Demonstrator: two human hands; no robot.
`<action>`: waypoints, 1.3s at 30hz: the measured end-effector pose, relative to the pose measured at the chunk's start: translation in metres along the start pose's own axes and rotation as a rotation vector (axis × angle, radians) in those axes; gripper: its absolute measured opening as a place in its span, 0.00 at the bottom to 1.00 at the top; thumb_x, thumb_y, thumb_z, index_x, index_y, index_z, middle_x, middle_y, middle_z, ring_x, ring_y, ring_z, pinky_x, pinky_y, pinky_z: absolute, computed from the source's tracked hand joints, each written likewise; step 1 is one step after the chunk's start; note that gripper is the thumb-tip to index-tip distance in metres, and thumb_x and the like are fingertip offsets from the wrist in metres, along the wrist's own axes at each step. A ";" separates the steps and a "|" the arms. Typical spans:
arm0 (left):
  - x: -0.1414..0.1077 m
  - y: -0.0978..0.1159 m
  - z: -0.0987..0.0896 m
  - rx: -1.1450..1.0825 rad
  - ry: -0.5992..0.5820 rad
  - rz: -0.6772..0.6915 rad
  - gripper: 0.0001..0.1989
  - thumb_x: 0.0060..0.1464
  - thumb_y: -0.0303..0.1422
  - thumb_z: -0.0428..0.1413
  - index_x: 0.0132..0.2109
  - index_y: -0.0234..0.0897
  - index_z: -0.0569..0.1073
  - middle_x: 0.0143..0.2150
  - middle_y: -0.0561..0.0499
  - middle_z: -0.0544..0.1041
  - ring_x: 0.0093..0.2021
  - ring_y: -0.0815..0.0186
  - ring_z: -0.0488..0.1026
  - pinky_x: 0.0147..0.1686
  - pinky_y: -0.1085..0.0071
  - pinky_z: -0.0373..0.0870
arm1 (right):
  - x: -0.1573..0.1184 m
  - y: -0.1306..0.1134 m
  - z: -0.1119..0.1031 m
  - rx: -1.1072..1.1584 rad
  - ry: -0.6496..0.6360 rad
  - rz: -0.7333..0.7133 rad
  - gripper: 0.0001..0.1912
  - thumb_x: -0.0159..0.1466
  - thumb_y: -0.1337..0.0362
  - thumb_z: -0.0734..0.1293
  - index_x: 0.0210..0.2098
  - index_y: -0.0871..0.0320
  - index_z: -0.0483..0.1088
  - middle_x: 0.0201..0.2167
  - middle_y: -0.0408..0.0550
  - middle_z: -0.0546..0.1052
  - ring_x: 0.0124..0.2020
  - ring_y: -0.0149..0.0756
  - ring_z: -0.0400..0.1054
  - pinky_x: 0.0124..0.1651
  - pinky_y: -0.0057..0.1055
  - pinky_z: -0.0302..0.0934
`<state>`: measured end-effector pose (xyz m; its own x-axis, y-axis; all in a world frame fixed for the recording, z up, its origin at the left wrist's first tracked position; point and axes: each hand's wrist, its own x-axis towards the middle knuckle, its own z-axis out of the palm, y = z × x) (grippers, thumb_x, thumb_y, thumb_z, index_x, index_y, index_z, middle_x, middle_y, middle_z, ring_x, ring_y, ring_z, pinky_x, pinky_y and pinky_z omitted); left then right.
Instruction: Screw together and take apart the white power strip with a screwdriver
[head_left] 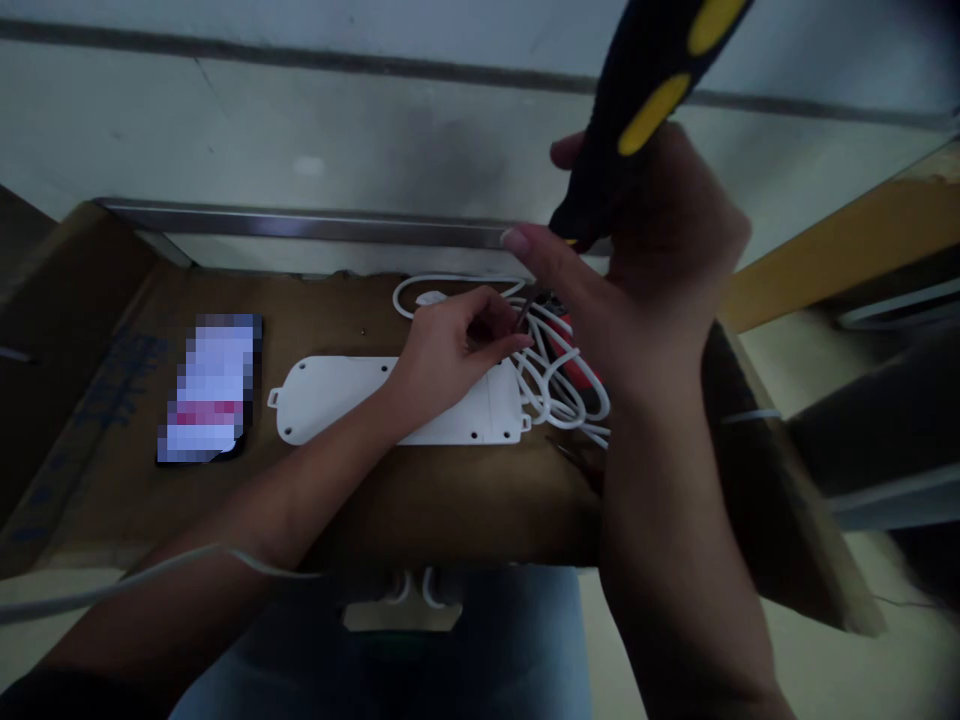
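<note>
My right hand (652,250) is wrapped round the black and yellow handle of a screwdriver (637,110), which slants down to the left. Its thin metal shaft ends at the fingertips of my left hand (450,345). Those left fingers are pinched together at the tip; whether they grip the tip itself or some small part is hidden. Beneath my left hand lies a white power strip (337,400), back side up, with screw holes along its edges. A coiled white cable (551,385) is heaped at its right end, partly behind my right hand.
A phone (210,390) with its screen lit lies at the left on the brown cardboard (450,500). One tiny dark screw (364,331) sits behind the strip. Something red (570,355) shows under the cable. A metal-edged pale wall (337,225) stands behind; raised cardboard sides flank the work.
</note>
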<state>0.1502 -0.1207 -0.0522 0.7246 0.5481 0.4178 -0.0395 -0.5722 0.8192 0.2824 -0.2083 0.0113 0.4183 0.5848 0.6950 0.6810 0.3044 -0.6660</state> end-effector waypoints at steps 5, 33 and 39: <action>0.001 -0.001 -0.004 -0.016 -0.119 0.124 0.08 0.65 0.34 0.61 0.46 0.35 0.82 0.42 0.48 0.82 0.37 0.68 0.78 0.41 0.71 0.75 | -0.002 0.004 -0.004 -0.055 -0.038 -0.006 0.21 0.64 0.53 0.74 0.48 0.63 0.74 0.46 0.47 0.75 0.36 0.18 0.67 0.40 0.22 0.60; -0.003 0.006 -0.006 -0.030 -0.101 -0.049 0.06 0.60 0.34 0.66 0.41 0.36 0.83 0.39 0.50 0.85 0.38 0.66 0.79 0.41 0.70 0.75 | 0.001 0.000 0.002 0.136 0.033 -0.205 0.17 0.67 0.64 0.69 0.52 0.67 0.72 0.53 0.45 0.75 0.39 0.11 0.67 0.41 0.17 0.62; -0.003 0.007 -0.011 0.048 -0.140 -0.011 0.11 0.59 0.37 0.67 0.46 0.36 0.81 0.43 0.48 0.83 0.40 0.64 0.79 0.45 0.67 0.76 | -0.003 -0.008 -0.002 -0.009 0.038 -0.099 0.24 0.68 0.54 0.70 0.53 0.70 0.75 0.40 0.45 0.76 0.37 0.13 0.67 0.47 0.19 0.67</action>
<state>0.1401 -0.1199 -0.0441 0.8139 0.4659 0.3471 -0.0005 -0.5969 0.8023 0.2767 -0.2137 0.0146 0.3713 0.5235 0.7669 0.7255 0.3519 -0.5914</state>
